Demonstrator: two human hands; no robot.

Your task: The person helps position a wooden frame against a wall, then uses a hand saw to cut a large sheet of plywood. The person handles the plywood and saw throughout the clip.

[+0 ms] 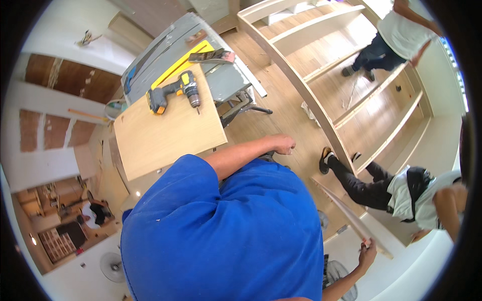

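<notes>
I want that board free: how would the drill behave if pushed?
The drill likely won't roll far, lying on its side with a blocky battery. It may feel heavy for its size, given that battery, and could slide on the smooth-looking board.

The left arm [241,156] crosses in front, left hand [284,144] curled inward; the right hand [368,254] extends out rightward.

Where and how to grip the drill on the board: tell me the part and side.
Probably the handle, between battery and motor housing, coming from above: the drill lies on its side, handle exposed, bit pointing toward the near edge of the board.
</notes>
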